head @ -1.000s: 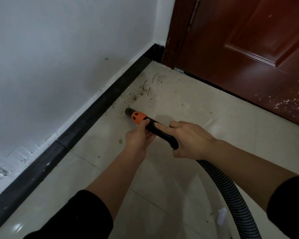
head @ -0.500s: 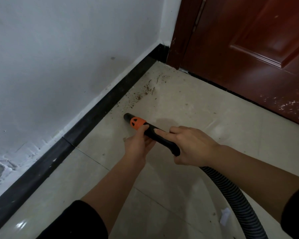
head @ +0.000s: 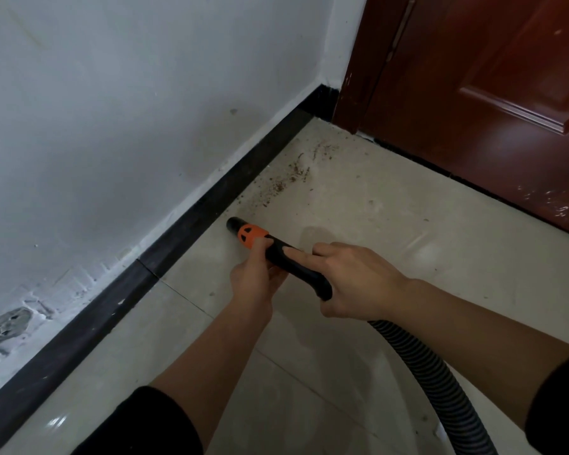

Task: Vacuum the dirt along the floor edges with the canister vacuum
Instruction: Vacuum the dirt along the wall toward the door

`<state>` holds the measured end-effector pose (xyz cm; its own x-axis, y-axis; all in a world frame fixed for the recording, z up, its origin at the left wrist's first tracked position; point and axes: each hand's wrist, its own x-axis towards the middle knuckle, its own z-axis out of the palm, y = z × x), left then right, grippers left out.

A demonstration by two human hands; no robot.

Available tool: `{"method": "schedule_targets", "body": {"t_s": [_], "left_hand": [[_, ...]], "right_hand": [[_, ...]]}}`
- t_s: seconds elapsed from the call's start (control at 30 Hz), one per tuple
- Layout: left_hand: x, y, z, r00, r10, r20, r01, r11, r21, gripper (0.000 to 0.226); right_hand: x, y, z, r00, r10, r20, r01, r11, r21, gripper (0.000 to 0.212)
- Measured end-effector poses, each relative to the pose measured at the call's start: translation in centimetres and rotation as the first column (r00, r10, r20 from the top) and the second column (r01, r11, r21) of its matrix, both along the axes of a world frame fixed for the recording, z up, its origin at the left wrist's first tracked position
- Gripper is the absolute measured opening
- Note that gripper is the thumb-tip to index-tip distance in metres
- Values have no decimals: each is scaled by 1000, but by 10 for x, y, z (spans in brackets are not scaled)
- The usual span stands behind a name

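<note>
We've got both hands wrapped round the smooth black nozzle (head: 278,254), left hand (head: 255,277) by its orange collar (head: 252,236), right hand (head: 352,284) further back. Ribbed hose (head: 440,389) trails behind; gritty dirt (head: 283,183) lies just ahead along the black skirting (head: 191,218).

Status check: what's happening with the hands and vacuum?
Both hands, left and right, grip nozzle. Tip short of dirt by baseboard. Path clear.

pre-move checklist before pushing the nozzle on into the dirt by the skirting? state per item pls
1. Both hands on tool: left hand near the orange collar, right hand on the black handle. Ok.
2. Nozzle tip aimed along the black skirting. Ok.
3. Dirt ahead of the tip, not yet reached. Ok.
4. Path to the dirt free of obstacles. Ok.
5. Hose trails back right, no kink seen. Ok.
6. Suction running. Cannot tell.
</note>
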<state>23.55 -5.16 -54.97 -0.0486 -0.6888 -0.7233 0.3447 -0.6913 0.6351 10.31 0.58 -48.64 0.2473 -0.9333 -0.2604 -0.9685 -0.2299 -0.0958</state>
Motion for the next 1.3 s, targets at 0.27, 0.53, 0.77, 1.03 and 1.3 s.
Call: {"method": "schedule_targets", "body": {"t_s": [0.27,0.53,0.77,1.03,1.3], "left_hand": [[6,-8,-1,1000,-12,4,12,1000,-25,19],[8,-19,-1,1000,-15,12,16,998,-56,18],[0,-33,6,995,-95,-34,91,991,-97,15],[-6,-24,5,999,-32,5,32,996,-85,15],[-30,-2,6,996,-59,-63,54,995,-79,30]], "right_hand": [[7,-6,-4,999,-33,35,34,999,-9,95],[11,-15,-8,993,-86,74,85,996,15,98],[4,-26,-8,986,-158,61,157,987,19,101],[4,-18,-8,987,-151,61,151,989,4,100],[-20,6,-3,985,-168,44,167,986,20,102]]}}
